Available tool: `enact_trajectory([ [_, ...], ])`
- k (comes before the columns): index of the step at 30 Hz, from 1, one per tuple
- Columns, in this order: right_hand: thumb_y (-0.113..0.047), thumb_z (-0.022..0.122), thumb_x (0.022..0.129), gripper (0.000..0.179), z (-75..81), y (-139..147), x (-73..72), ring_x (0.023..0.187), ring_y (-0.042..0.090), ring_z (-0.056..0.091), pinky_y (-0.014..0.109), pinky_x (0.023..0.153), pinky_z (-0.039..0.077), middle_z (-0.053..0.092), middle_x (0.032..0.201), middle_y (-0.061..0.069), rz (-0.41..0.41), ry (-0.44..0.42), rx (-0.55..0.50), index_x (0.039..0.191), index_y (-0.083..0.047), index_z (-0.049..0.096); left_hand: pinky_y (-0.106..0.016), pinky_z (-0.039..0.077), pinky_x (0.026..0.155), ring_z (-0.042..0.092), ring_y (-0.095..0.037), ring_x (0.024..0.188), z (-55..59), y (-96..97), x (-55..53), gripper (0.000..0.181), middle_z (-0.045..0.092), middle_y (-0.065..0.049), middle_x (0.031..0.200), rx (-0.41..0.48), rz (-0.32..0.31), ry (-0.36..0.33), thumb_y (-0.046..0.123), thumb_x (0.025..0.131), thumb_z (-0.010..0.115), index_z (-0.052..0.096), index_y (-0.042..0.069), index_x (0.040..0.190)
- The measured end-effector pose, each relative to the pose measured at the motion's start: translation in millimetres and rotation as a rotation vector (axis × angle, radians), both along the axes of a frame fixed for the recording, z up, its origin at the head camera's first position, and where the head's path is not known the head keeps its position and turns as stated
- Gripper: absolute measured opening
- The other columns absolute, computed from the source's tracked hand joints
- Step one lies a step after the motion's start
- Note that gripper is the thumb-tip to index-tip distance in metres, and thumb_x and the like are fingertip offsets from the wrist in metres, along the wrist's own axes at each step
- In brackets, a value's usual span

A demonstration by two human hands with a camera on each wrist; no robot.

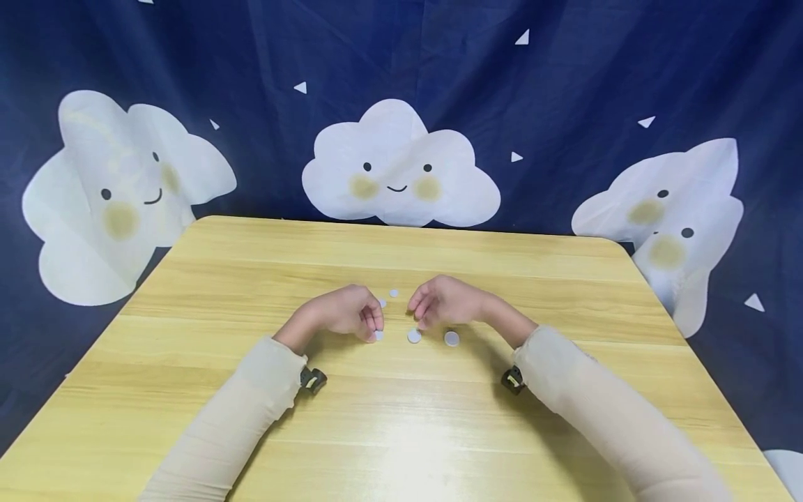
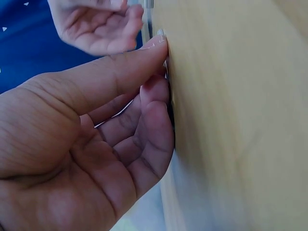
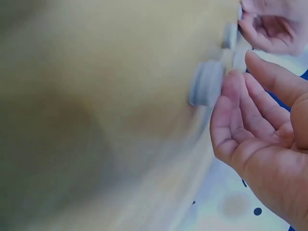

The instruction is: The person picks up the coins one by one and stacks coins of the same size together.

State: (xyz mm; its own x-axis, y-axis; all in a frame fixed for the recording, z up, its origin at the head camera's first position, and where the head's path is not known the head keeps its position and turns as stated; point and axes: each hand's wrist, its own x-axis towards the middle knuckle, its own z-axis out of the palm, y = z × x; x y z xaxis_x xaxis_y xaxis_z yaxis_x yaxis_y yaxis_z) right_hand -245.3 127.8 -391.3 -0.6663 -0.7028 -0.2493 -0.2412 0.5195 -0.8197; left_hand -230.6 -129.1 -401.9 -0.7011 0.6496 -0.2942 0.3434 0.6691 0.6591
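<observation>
My left hand is lowered to the tabletop, fingers curled, its thumb and fingertips at a small round white disc that they appear to pinch. In the left wrist view a pale edge shows by the thumb tip. My right hand hovers just over the table with loosely bent fingers; the right wrist view shows its thumb apart from them and nothing held. Close below its fingertips lies another white disc, with a greyish disc to the right. Two smaller-looking discs, one farther back and one partly behind the left fingers, lie beyond.
All the discs lie near the middle of a light wooden table. Behind its far edge hangs a dark blue curtain printed with white clouds. A black wrist device sticks out under the left sleeve, another under the right.
</observation>
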Motion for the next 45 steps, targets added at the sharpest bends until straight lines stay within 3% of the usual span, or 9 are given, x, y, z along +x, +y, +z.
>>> enact_trajectory([
  [13, -0.005, 0.074, 0.091, 0.031, 3.8, -24.3, -27.7, 0.101, 0.021, 0.07, 0.035, 0.095, 0.054, 0.075, 0.105, 0.01, -0.035, 0.149, 0.122, 0.121, 0.002, 0.067, -0.027, 0.052, 0.075, 0.061, -0.013, 0.079, 2.8, 1.4, 1.8, 0.013, 0.067, 0.001, 0.083, -0.006, 0.008, -0.009, 0.005, 0.084, 0.082, 0.072, 0.011, 0.09],
  [26, -0.011, 0.079, 0.089, 0.021, -4.9, -51.0, -37.1, 0.099, 0.02, 0.069, 0.032, 0.089, 0.055, 0.075, 0.102, 0.008, -0.099, 0.295, 0.235, 0.107, -0.003, 0.073, -0.027, 0.052, 0.074, 0.059, -0.013, 0.077, 1.3, 0.7, 1.0, 0.012, 0.067, 0.001, 0.082, -0.005, 0.009, -0.007, 0.005, 0.085, 0.082, 0.072, 0.01, 0.089],
  [32, -0.007, 0.079, 0.086, 0.015, -8.0, -54.0, -41.7, 0.093, 0.018, 0.067, 0.029, 0.085, 0.055, 0.074, 0.096, 0.005, -0.126, 0.301, 0.248, 0.1, -0.004, 0.074, -0.027, 0.052, 0.075, 0.06, -0.013, 0.077, 1.2, 0.3, 0.6, 0.013, 0.067, 0.001, 0.083, -0.006, 0.004, -0.006, 0.005, 0.085, 0.082, 0.072, 0.011, 0.09],
  [45, -0.005, 0.077, 0.087, 0.012, -6.3, -52.5, -46.8, 0.086, 0.016, 0.06, 0.027, 0.08, 0.05, 0.069, 0.091, 0.003, -0.103, 0.234, 0.256, 0.096, -0.005, 0.07, -0.027, 0.052, 0.075, 0.06, -0.013, 0.077, 0.9, -0.4, 0.4, 0.013, 0.067, 0.001, 0.083, -0.004, 0.0, 0.002, 0.006, 0.084, 0.083, 0.072, 0.011, 0.089],
])
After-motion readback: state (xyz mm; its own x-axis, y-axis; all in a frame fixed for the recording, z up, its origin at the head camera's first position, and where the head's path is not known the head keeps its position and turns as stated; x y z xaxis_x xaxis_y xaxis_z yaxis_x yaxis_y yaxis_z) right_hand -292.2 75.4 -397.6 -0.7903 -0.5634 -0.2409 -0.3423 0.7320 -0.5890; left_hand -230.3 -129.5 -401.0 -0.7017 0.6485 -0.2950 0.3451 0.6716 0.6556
